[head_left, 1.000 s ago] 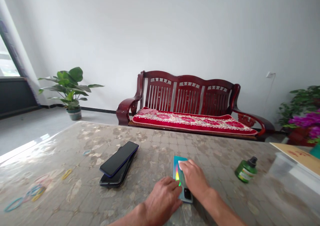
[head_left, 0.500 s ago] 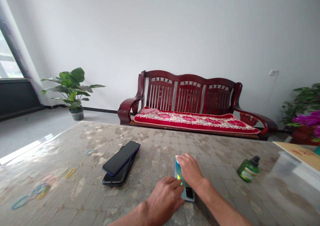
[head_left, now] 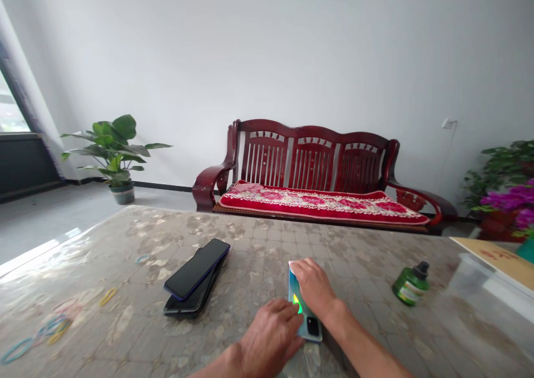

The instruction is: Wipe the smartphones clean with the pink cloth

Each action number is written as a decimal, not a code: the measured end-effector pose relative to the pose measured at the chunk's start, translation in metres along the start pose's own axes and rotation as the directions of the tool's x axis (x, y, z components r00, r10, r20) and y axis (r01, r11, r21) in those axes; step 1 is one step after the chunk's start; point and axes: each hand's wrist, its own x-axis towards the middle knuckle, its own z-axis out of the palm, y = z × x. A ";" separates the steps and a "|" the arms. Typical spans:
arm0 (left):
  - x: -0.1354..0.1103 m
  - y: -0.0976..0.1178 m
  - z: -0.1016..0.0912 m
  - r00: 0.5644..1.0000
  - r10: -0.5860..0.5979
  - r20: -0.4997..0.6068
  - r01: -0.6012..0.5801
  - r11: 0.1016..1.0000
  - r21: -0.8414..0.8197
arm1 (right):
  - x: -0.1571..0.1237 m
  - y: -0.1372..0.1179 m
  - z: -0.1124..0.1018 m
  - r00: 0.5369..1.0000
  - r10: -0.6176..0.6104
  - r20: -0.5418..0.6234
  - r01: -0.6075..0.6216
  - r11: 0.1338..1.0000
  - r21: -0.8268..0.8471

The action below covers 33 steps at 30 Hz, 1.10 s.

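Observation:
A smartphone (head_left: 303,314) with a shiny blue-green back lies on the table, back side up, its dark camera block at the near end. My left hand (head_left: 273,330) grips its near left edge with curled fingers. Over the far right part of the phone, my right hand (head_left: 314,284) is closed, fingers bent around the far end; a small pale bit shows by its fingertips. The fingers hide much of the phone's back. To the left, a phone with a dark screen (head_left: 198,268) rests at an angle on a second dark phone (head_left: 183,308).
Coloured rubber bands (head_left: 54,328) lie at the left of the patterned tabletop (head_left: 142,322). On the right stand a green bottle (head_left: 411,284) with a black cap and a clear plastic box (head_left: 479,289). Beyond the table is a wooden bench (head_left: 312,155).
The view has shifted slightly, so most things sit a little further left. Both hands stay on the blue-green phone, with hardly any change in their grip.

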 end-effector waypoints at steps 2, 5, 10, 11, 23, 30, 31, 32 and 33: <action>0.000 0.000 0.000 1.000 -0.009 0.011 0.009 1.000 0.004 | -0.009 -0.001 -0.001 1.000 -0.003 -0.009 0.004 1.000 0.021; 0.001 0.001 -0.002 0.999 -0.027 0.044 0.027 1.000 0.005 | -0.030 -0.001 -0.001 0.998 -0.052 -0.023 0.053 0.996 0.070; 0.001 0.001 -0.003 0.999 -0.016 0.029 0.016 1.000 0.010 | -0.037 0.009 0.005 0.996 -0.058 -0.064 0.064 0.993 0.099; 0.001 0.001 -0.003 1.000 -0.006 0.021 0.006 1.000 0.008 | -0.032 0.013 0.006 0.997 -0.031 -0.065 0.036 0.995 0.089; 0.002 0.002 -0.006 1.000 -0.013 0.017 0.013 1.000 0.005 | -0.058 0.017 -0.005 1.000 0.014 -0.004 -0.014 0.995 0.102; 0.003 0.004 -0.006 1.000 0.000 -0.014 0.001 0.999 0.033 | -0.053 0.018 -0.005 1.000 0.006 -0.013 -0.004 0.992 0.126; 0.003 0.004 -0.005 1.000 0.000 -0.015 0.001 0.999 0.039 | -0.043 0.020 -0.004 0.999 0.033 -0.002 -0.032 0.993 0.115; 0.003 0.003 -0.004 1.000 0.001 -0.017 0.000 0.999 0.044 | -0.034 0.021 -0.004 0.998 0.055 0.011 -0.056 0.992 0.110; 0.003 0.003 -0.003 1.000 0.005 -0.021 -0.004 0.999 0.047 | -0.026 0.022 -0.004 0.998 0.054 0.020 -0.056 0.992 0.113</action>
